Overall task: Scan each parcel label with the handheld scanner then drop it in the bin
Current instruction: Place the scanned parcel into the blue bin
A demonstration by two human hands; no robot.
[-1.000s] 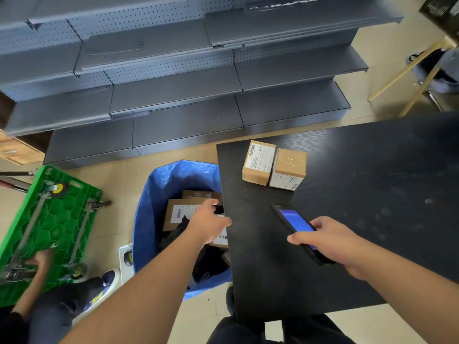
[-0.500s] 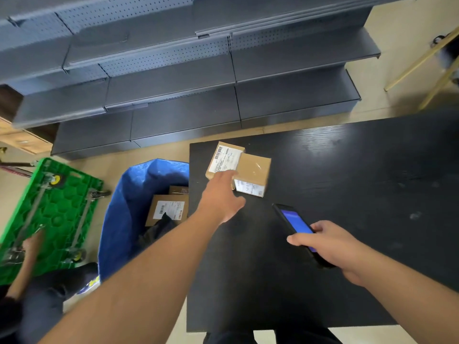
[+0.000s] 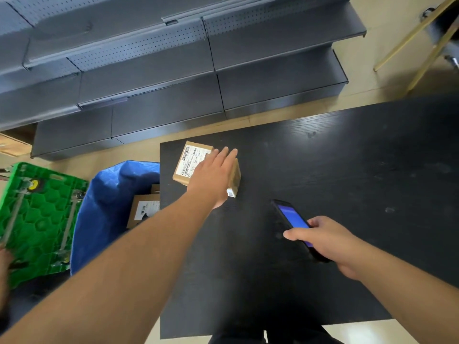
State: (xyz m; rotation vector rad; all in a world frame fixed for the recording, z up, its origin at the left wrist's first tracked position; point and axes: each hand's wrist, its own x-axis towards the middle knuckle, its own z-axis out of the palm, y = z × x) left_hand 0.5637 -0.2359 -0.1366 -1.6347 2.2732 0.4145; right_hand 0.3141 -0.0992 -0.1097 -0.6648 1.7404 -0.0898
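Note:
Two small cardboard parcels lie side by side at the far left corner of the black table (image 3: 323,182). The left parcel (image 3: 190,161) shows its white barcode label. My left hand (image 3: 214,176) lies with straight fingers over the right parcel (image 3: 234,178), covering most of it. My right hand (image 3: 325,240) grips the black handheld scanner (image 3: 293,217), its blue screen facing up, above the table's middle. The blue bin bag (image 3: 104,194) stands on the floor left of the table and holds a labelled parcel (image 3: 144,209).
A green plastic cart (image 3: 37,219) lies on the floor at the left, with another person's hand (image 3: 3,259) on it. Grey metal shelving (image 3: 173,70) runs along the back. Wooden legs (image 3: 422,40) stand at the top right.
My left hand has moved from over the blue bin across to the table's far left corner and now lies on the right parcel. The scanner hand has stayed where it was.

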